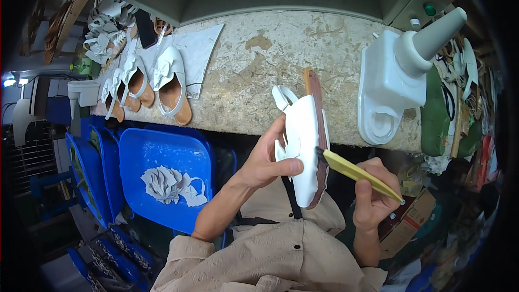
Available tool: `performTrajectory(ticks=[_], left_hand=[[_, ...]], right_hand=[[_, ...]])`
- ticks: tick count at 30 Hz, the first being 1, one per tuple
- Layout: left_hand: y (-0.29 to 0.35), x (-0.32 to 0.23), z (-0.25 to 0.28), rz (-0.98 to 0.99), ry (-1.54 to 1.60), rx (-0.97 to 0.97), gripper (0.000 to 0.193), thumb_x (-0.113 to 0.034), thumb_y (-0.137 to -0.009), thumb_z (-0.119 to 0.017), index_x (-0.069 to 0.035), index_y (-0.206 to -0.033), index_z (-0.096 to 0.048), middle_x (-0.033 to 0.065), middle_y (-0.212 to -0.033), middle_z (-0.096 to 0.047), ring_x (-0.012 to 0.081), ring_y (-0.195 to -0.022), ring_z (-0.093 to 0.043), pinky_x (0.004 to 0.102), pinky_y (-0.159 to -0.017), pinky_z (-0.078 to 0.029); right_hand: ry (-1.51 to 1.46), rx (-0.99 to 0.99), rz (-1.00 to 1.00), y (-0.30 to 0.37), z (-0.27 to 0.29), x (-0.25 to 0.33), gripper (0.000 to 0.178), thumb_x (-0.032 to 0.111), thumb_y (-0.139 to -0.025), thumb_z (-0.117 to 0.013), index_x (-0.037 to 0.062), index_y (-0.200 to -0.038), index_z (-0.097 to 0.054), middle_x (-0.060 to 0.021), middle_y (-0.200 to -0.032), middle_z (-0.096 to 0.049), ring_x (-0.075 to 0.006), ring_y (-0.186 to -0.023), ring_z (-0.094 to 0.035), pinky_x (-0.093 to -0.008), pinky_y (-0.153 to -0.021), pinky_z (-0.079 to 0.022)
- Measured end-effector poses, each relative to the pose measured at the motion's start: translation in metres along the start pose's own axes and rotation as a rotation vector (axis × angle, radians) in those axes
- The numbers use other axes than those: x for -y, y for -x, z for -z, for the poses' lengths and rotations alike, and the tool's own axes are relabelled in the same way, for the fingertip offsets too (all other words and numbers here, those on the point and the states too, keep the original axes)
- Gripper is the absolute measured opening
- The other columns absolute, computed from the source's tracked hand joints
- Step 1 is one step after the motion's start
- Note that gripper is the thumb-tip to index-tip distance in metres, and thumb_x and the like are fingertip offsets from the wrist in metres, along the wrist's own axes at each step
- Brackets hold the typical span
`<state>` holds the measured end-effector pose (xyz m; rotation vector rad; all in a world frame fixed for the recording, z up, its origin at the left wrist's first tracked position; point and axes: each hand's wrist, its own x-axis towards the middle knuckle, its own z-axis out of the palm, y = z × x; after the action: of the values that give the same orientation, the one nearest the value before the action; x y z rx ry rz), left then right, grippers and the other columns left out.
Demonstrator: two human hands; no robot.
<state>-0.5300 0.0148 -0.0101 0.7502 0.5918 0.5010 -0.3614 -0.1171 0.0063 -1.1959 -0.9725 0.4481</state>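
My left hand (268, 157) is closed around a white sandal (303, 140), held up near the table's front edge with its strap pointing away from me. Its reddish-brown sole (323, 130) faces right. My right hand (375, 194) grips a small brush (354, 171) by its flat yellow handle. The brush's dark tip meets the side of the sandal, where the white upper and the sole come together. My left fingers are partly hidden behind the sandal, while the thumb presses on the white upper.
Several white sandals with bows (172, 84) stand at the table's left. A white pot with a cone-shaped top (413, 57) sits at the right. Below left is a blue chair (135, 184) holding a pile of white pieces (167, 185). A grey metal hood (281, 8) spans the table's back.
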Motion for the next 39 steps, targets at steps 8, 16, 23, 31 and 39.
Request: performTrajectory(ticks=[8, 16, 23, 31, 39], left_hand=[[0.003, 0.003, -0.002, 0.02, 0.091, -0.023, 0.101, -0.024, -0.069, -0.082, 0.0, -0.148, -0.024, 0.0084, -0.122, -0.054, 0.018, -0.11, -0.058, 0.0324, -0.093, -0.049], [0.005, 0.003, -0.005, 0.013, 0.087, -0.038, 0.101, -0.031, -0.068, -0.081, -0.001, -0.147, -0.026, 0.0069, -0.117, -0.054, 0.0148, -0.101, -0.06, 0.029, -0.086, -0.051], [0.007, -0.001, 0.003, 0.036, 0.155, 0.016, 0.098, -0.027, -0.074, -0.075, -0.007, -0.151, -0.018, 0.0105, -0.13, -0.047, 0.0198, -0.118, -0.051, 0.0348, -0.099, -0.043], [0.007, 0.014, 0.007, 0.002, 0.218, -0.133, 0.105, -0.035, -0.067, -0.085, -0.007, -0.147, -0.025, 0.0076, -0.124, -0.051, 0.0188, -0.111, -0.057, 0.0337, -0.094, -0.049], [0.004, 0.015, 0.011, -0.033, 0.173, -0.257, 0.104, -0.043, -0.068, -0.086, -0.003, -0.144, -0.029, 0.0064, -0.115, -0.056, 0.0131, -0.095, -0.061, 0.0264, -0.082, -0.054]], right_hand=[[0.058, 0.093, 0.163, -0.001, -0.003, 0.007, 0.02, -0.004, -0.078, -0.071, -0.003, -0.096, -0.064, -0.0172, -0.079, -0.069, -0.0284, -0.067, -0.066, -0.0326, -0.061, -0.053], [0.125, 0.135, 0.199, -0.02, 0.003, 0.012, 0.016, -0.005, -0.073, -0.069, -0.0021, -0.09, -0.067, -0.0154, -0.084, -0.071, -0.0259, -0.07, -0.065, -0.0299, -0.058, -0.053], [0.024, 0.243, 0.081, -0.024, 0.042, 0.015, 0.006, -0.007, -0.077, -0.064, -0.0034, -0.08, -0.068, -0.0133, -0.078, -0.069, -0.0224, -0.067, -0.063, -0.0296, -0.06, -0.051], [0.568, 0.287, -0.152, -0.082, 0.118, 0.002, 0.016, -0.006, -0.079, -0.069, -0.0051, -0.095, -0.069, -0.0118, -0.084, -0.068, -0.0173, -0.075, -0.063, -0.0276, -0.069, -0.049], [0.559, 0.569, -0.19, -0.102, 0.114, -0.008, 0.016, -0.002, -0.079, -0.07, -0.0035, -0.095, -0.07, -0.0138, -0.084, -0.069, -0.0206, -0.076, -0.066, -0.03, -0.07, -0.051]])
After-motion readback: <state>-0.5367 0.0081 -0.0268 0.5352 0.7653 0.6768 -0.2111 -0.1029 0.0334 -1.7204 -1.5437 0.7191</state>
